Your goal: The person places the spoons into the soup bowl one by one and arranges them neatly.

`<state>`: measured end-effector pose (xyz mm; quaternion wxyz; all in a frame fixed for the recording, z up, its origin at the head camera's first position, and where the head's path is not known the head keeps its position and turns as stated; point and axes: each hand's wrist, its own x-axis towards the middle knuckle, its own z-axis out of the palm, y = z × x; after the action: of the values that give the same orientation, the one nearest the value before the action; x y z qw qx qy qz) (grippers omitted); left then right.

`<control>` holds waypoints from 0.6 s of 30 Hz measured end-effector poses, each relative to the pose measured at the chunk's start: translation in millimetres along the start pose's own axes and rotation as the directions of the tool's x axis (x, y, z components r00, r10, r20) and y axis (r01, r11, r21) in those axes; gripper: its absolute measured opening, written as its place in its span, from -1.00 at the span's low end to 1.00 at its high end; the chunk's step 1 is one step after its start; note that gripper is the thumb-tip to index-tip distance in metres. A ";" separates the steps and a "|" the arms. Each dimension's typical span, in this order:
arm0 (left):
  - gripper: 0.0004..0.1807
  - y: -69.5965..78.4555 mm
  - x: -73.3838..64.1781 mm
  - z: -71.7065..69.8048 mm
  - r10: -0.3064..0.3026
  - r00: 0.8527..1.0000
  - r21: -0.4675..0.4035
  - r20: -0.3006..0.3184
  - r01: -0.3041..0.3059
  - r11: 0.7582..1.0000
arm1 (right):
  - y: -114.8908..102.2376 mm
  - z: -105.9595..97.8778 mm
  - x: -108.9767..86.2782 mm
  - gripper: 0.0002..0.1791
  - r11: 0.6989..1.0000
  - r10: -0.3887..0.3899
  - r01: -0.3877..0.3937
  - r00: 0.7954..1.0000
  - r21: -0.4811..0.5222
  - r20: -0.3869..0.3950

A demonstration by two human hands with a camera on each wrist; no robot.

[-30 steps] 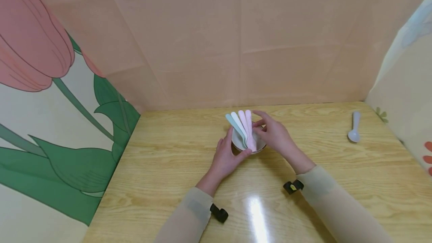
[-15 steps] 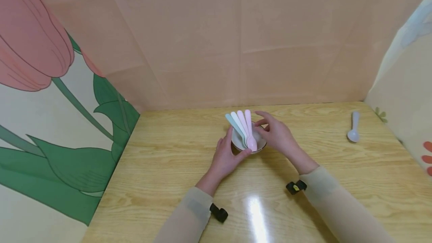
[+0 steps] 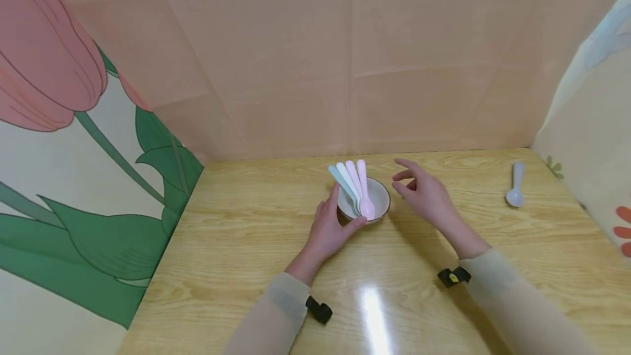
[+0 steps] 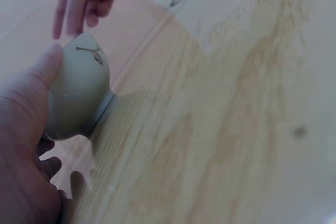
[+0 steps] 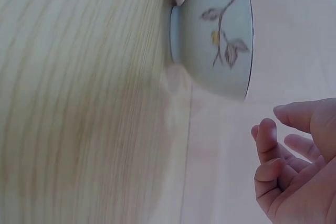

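A small white bowl (image 3: 380, 197) with a dark rim stands on the wooden table; a branch pattern (image 5: 224, 35) decorates its outer side in the right wrist view. My left hand (image 3: 327, 229) grips it from the left, with the thumb at the near rim and the fingers round the far side. Several plastic spoons lean in the bowl, handles up: a teal one (image 3: 341, 177), a white one (image 3: 346, 174) and pink ones (image 3: 363, 179). To the right of the bowl, my right hand (image 3: 428, 193) hovers with loosely bent fingers and holds nothing.
A pale grey-lilac spoon (image 3: 516, 185) lies on the table (image 3: 236, 245) at the far right. A peach cloth backdrop (image 3: 296, 70) rises behind the table, with a tulip-printed panel (image 3: 123, 190) on the left and another printed panel (image 3: 596, 136) on the right.
My right hand has drawn away from the bowl to the right. The rightmost pink spoon has settled slightly in the bowl. My left hand stays in place on the bowl.
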<state>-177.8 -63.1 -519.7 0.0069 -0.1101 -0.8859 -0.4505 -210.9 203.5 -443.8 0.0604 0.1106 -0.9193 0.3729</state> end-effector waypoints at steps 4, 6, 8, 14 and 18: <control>0.28 0.1 0.1 -0.7 -0.011 1.000 0.001 0.004 0.011 1.000 | 11.4 -10.6 -3.9 -0.31 1.000 0.002 -0.002 1.000 -0.021 -0.029; 0.28 0.2 -0.3 -0.9 -0.014 1.000 -0.001 0.005 0.014 1.000 | 17.2 -16.0 -6.1 -0.31 1.000 0.004 -0.005 0.999 -0.029 -0.040; 0.28 0.8 -0.8 -1.4 -0.020 1.000 -0.004 0.007 0.020 1.000 | 22.7 -21.5 -8.5 -0.31 0.999 0.004 -0.006 0.999 -0.039 -0.052; 0.27 2.1 -1.8 -1.3 -0.028 1.000 -0.008 0.010 0.028 1.000 | 38.6 -40.5 -16.6 -0.30 0.998 0.010 -0.015 0.997 -0.065 -0.073; 0.26 2.7 -1.9 -1.6 -0.021 1.000 -0.012 0.009 0.021 1.000 | 51.3 -52.6 -20.4 -0.29 0.996 0.030 -0.036 0.997 -0.081 -0.076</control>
<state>-175.5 -63.2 -516.8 -0.0023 -0.1028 -0.8843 -0.4555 -202.4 279.2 -444.6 0.0931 0.0787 -0.9327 0.3393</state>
